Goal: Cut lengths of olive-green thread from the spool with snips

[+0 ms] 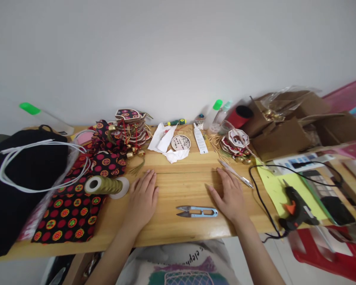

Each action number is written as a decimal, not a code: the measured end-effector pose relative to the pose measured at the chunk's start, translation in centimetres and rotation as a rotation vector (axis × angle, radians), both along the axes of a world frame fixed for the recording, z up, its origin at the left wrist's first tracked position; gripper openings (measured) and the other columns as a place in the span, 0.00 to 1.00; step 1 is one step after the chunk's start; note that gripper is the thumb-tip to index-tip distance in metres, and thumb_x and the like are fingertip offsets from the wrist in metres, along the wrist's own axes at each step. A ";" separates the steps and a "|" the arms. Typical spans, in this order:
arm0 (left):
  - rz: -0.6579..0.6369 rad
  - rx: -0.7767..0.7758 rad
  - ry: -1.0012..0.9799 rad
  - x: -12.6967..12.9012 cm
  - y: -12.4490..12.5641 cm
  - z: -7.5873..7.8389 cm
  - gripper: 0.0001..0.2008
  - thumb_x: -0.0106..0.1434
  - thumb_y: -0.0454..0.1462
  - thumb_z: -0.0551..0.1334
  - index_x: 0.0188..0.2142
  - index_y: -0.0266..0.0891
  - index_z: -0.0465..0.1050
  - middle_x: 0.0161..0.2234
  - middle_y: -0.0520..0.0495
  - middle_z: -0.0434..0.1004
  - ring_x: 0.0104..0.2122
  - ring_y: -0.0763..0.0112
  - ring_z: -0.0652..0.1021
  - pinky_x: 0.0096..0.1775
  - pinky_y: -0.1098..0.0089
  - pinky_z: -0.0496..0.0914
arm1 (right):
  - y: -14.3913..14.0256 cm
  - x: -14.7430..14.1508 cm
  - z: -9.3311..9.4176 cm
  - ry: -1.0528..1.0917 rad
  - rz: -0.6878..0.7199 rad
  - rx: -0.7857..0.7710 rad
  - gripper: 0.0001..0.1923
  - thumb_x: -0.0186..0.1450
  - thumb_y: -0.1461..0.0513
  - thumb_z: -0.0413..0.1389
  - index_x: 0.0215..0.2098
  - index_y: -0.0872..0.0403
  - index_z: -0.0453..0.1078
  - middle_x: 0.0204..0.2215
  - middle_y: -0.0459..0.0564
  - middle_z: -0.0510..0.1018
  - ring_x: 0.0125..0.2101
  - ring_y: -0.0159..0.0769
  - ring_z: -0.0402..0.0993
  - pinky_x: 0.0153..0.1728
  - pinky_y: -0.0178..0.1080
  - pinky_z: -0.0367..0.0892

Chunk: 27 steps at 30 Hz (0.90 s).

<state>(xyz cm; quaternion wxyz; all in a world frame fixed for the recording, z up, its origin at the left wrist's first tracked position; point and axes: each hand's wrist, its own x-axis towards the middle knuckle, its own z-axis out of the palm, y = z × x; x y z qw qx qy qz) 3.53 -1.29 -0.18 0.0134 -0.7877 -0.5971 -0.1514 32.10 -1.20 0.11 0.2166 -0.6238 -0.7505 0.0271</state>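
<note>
My left hand [144, 198] lies flat on the wooden table [166, 231], fingers stretched out. My right hand [229, 196] rests palm down farther right, its thumb spread away from the fingers. A thin green thread [185, 172] runs straight across the wood between the fingertips of both hands; whether the fingertips press on its ends I cannot tell. Blue-handled thread snips [198, 211] lie between the hands, blades pointing left. Beside my left hand, a spool of olive thread [106, 185] is tipped on its side. A white pen [235, 174] lies just past my right fingers.
Patterned fabric [68, 217] and stacked ornaments with bells [133, 130] sit left. A round wooden disc [180, 142] lies on white tissue [163, 136] at the back. More ornaments [237, 140], cardboard boxes [279, 134] and a corded glue gun [296, 208] stand right.
</note>
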 end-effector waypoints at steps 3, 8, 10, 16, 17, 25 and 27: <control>0.001 -0.007 0.006 0.0 0.0 0.0 0.20 0.64 0.37 0.47 0.53 0.33 0.66 0.53 0.38 0.69 0.54 0.61 0.68 0.52 0.58 0.62 | 0.0 0.0 0.0 -0.001 -0.003 -0.010 0.27 0.64 0.51 0.49 0.57 0.55 0.56 0.54 0.57 0.68 0.58 0.46 0.56 0.55 0.50 0.54; 0.013 -0.036 -0.009 0.0 0.0 0.1 0.21 0.64 0.38 0.47 0.54 0.35 0.65 0.54 0.39 0.68 0.55 0.61 0.67 0.52 0.58 0.62 | 0.0 0.0 -0.1 0.001 0.002 -0.015 0.26 0.65 0.51 0.48 0.57 0.55 0.58 0.54 0.57 0.68 0.56 0.45 0.60 0.54 0.49 0.56; 0.014 -0.036 -0.005 0.0 0.0 0.1 0.21 0.64 0.38 0.47 0.54 0.35 0.64 0.54 0.39 0.69 0.55 0.60 0.67 0.52 0.58 0.62 | 0.0 0.0 0.0 0.003 0.006 -0.003 0.26 0.64 0.51 0.48 0.57 0.55 0.57 0.54 0.57 0.68 0.56 0.45 0.59 0.54 0.49 0.56; 0.011 -0.031 0.006 0.0 0.0 0.0 0.20 0.64 0.37 0.47 0.54 0.35 0.64 0.54 0.39 0.68 0.54 0.60 0.68 0.52 0.58 0.62 | -0.1 0.1 0.0 0.001 -0.045 0.084 0.22 0.65 0.54 0.48 0.53 0.56 0.62 0.52 0.58 0.70 0.54 0.46 0.62 0.52 0.50 0.58; 0.009 -0.028 0.010 -0.1 0.0 -0.1 0.20 0.64 0.37 0.47 0.54 0.35 0.64 0.54 0.39 0.68 0.54 0.60 0.68 0.52 0.58 0.62 | -0.1 0.2 0.0 -0.011 -0.060 0.094 0.21 0.65 0.54 0.48 0.52 0.57 0.64 0.51 0.59 0.70 0.53 0.47 0.63 0.52 0.50 0.58; -0.012 -0.002 0.010 -0.2 0.1 -0.2 0.21 0.64 0.38 0.47 0.53 0.33 0.65 0.53 0.38 0.70 0.53 0.59 0.69 0.51 0.58 0.63 | -0.1 0.0 -0.2 -0.035 -0.075 0.078 0.22 0.65 0.53 0.49 0.50 0.59 0.66 0.51 0.59 0.70 0.54 0.46 0.61 0.53 0.50 0.57; -0.013 0.000 0.017 -0.2 0.1 -0.2 0.21 0.64 0.38 0.47 0.53 0.33 0.65 0.53 0.38 0.70 0.53 0.59 0.69 0.51 0.59 0.63 | -0.1 0.0 -0.1 -0.021 -0.078 0.092 0.21 0.65 0.53 0.49 0.50 0.58 0.66 0.51 0.59 0.70 0.53 0.47 0.61 0.53 0.50 0.57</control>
